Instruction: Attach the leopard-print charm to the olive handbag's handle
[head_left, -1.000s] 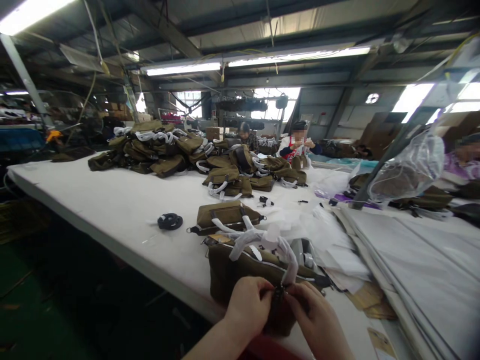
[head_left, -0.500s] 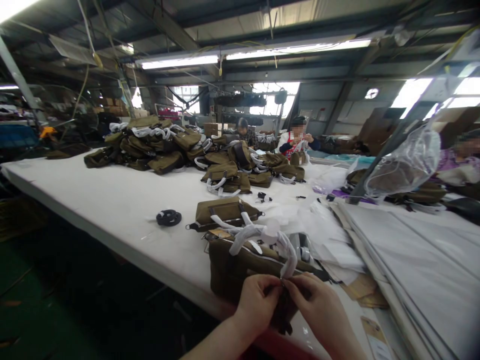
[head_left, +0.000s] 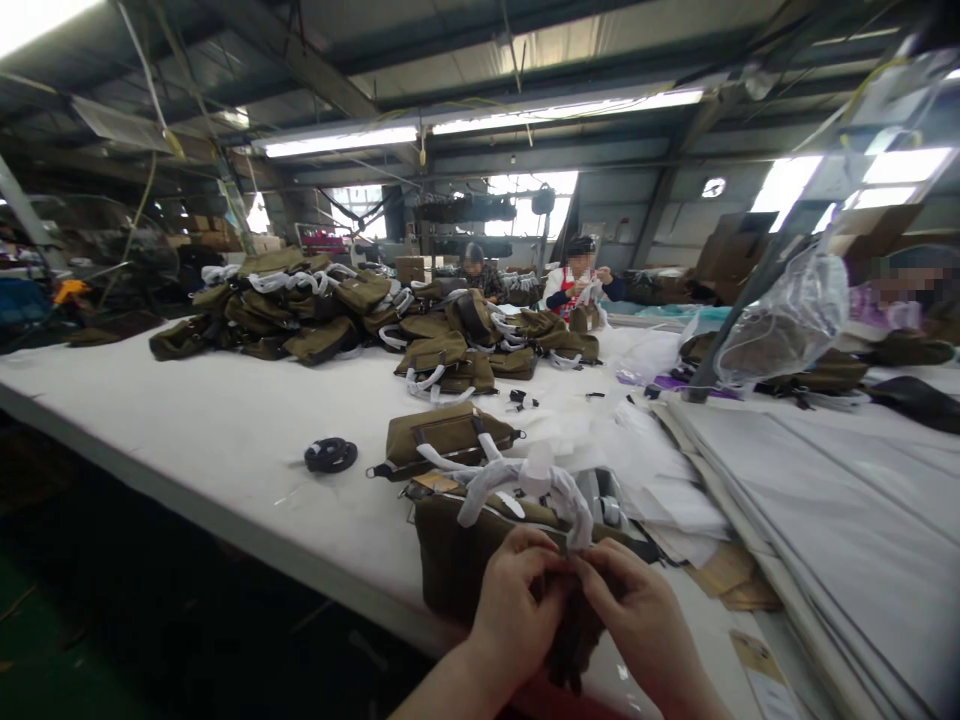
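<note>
An olive bag (head_left: 454,550) with a zipped top sits at the near table edge, its handles (head_left: 484,488) wrapped in white material. At the lower right end of the near handle, my left hand (head_left: 517,600) and my right hand (head_left: 637,615) meet, each in a pinch. The small part between their fingertips is hidden. Below the fingers hangs a dark brown piece (head_left: 574,640), perhaps leather, in front of the bag. Just behind stands another olive bag (head_left: 427,432) with wrapped handles.
Farther back lies a heap of olive bags (head_left: 337,300). A black coiled strap (head_left: 330,455) rests on the white table (head_left: 217,430). White sheets (head_left: 675,490), card pieces (head_left: 731,575) and a slanted post (head_left: 750,300) with clear plastic are to the right. Co-workers sit beyond.
My view has shifted slightly. Both hands stay pinched at the handle's end; the left fingers have moved up a little and now cover the small metal bit that showed there.
</note>
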